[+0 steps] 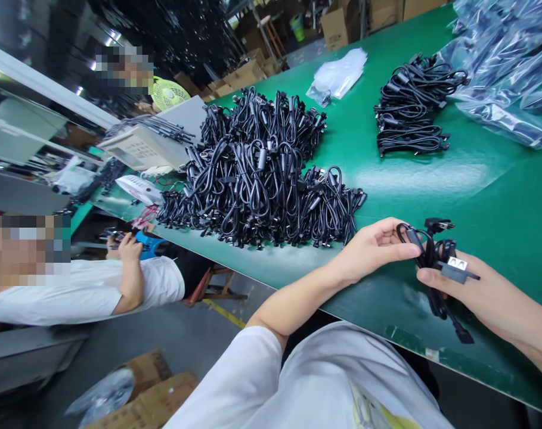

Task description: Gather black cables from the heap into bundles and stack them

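Observation:
Over the front of the green table (489,196), both my hands grip one bundled black USB cable (429,256). My left hand (387,247) pinches a loop of it between thumb and fingers. On the other side, my right hand (480,292) is closed around the bundle, near a connector with a white and metal end (457,263). A black plug hangs below the hands, and another connector sticks out above them. To the left lies a large heap of bundled black cables (262,173). A smaller stack of coiled cables (409,107) rests farther back.
Filled silvery plastic bags (512,65) lie at the back right, and flat clear bags (340,74) beyond the heap. A co-worker in a white shirt (87,289) sits at the left. Cardboard boxes (141,399) stand on the floor. A green fan (170,93) is farther off.

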`<state>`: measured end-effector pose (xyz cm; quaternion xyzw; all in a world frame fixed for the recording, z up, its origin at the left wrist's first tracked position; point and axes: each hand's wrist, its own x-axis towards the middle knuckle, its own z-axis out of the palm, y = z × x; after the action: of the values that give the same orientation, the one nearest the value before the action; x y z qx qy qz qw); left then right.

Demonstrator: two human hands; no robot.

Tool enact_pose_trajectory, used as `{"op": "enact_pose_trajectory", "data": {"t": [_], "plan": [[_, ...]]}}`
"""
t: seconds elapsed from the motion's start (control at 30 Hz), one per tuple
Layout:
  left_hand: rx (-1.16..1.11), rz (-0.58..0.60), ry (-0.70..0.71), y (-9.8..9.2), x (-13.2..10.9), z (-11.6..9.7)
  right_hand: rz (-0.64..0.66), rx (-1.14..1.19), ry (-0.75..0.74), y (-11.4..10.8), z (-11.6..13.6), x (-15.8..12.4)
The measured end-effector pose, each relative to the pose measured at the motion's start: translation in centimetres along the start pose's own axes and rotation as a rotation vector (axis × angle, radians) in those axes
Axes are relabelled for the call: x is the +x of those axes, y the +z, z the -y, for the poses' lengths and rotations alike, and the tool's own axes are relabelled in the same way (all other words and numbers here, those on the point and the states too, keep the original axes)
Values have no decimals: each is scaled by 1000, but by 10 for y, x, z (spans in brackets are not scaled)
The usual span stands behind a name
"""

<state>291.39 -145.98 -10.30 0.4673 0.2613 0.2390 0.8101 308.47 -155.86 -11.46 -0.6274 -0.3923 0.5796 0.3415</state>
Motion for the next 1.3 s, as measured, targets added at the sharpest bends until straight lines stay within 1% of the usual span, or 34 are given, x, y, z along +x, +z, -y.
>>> {"op": "enact_pose_trajectory", "data": {"t": [0.13,0.27,0.43,0.6,0.63,0.73,0.83,0.97,1.1,1.3], "plan": [[-36,46,-15,-3,0,-1,91,60,31,-2,-1,-1],[-38,46,-23,-1,-2,-4,43,71,51,-4,0,-3],[-66,11,2,-1,-1,0,68,126,16,-3,4,-4],[-11,76,53,-4,0,-1,59,107,22,-4,4,-5],[11,71,73,-4,-1,-2,59,90,27,-3,4,-5],[107,-5,152,-2,-2,-8,75,23,46,-1,5,-4],[172,-44,173,-3,-2,-12,104,15,88,1,5,-4],[147,-1,164,-8,-2,-10,111,51,102,0,4,-5],[127,49,154,-11,-2,-9,99,5,98,-1,5,-4],[149,75,180,-11,-4,-12,84,-46,60,0,7,-1]]}}
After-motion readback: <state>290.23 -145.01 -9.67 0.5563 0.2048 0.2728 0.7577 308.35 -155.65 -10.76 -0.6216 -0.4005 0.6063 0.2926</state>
